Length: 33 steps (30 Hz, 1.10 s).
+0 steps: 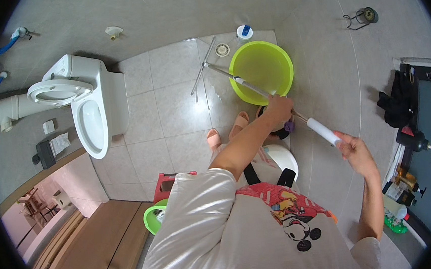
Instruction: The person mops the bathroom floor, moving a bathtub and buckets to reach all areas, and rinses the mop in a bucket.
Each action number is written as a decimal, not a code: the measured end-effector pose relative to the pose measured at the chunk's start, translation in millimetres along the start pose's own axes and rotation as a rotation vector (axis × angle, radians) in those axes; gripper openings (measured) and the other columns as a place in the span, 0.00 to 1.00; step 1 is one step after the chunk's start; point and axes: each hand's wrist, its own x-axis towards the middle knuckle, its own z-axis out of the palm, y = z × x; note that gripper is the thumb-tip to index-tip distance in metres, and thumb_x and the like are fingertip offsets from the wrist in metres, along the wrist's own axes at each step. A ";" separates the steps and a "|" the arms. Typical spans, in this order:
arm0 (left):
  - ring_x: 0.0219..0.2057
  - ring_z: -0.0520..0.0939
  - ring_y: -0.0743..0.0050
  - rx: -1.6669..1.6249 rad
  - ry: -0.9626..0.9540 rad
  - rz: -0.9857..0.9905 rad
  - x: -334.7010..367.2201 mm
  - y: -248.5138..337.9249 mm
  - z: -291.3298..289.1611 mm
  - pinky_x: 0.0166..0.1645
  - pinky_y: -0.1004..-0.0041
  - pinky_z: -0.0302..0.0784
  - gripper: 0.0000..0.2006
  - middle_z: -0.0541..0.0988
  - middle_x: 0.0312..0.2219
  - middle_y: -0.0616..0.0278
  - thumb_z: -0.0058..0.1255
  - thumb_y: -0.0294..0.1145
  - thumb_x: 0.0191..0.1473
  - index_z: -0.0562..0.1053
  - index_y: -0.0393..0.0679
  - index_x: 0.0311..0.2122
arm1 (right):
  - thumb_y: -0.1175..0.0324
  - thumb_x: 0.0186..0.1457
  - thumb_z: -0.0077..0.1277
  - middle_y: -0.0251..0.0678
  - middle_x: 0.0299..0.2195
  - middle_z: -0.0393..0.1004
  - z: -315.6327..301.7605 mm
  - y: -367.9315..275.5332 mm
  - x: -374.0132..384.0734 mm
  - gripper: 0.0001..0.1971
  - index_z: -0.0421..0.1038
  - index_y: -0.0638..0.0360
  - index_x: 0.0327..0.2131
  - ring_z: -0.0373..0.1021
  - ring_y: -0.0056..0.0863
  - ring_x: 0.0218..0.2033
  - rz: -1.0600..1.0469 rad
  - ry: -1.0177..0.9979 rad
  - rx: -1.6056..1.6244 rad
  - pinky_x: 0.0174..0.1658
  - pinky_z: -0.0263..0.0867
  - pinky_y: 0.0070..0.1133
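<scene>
1. We open on the left with a white toilet (114, 104), standing well apart from both hands on the tiled floor (181, 117).
2. Moving right, on the near side, we spot a green basin (152, 221) and a red stool (160, 190) beside it, partly hidden by the white sleeve.
3. Farther off, here's the T-headed pole (253, 87): its crossbar lies to the left of the bucket, and its shaft slants nearer and rightward. We can't tell whether the crossbar touches the floor.
4. Just right of the crossbar, we see a round drain (222, 50), then a white container with blue on top (244, 33).
5. Next, the lime bucket (285, 73), with the shaft crossing its near-left rim in our view.
6. And the left hand (279, 107)! We see its fingers wrapped around the shaft, near the bucket.
7. Rightmost and nearer, the right hand (356, 153) is grasping the end of the pole's white grip (321, 130).
</scene>
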 end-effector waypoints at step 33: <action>0.36 0.71 0.55 -0.453 0.550 -0.204 96.2 45.9 -72.8 0.40 0.51 0.62 0.08 0.74 0.26 0.59 0.51 0.31 0.37 0.73 0.47 0.28 | 0.74 0.42 0.49 0.47 0.21 0.70 -145.4 -125.3 64.3 0.14 0.72 0.54 0.37 0.68 0.41 0.25 -0.457 0.202 -0.811 0.33 0.63 0.28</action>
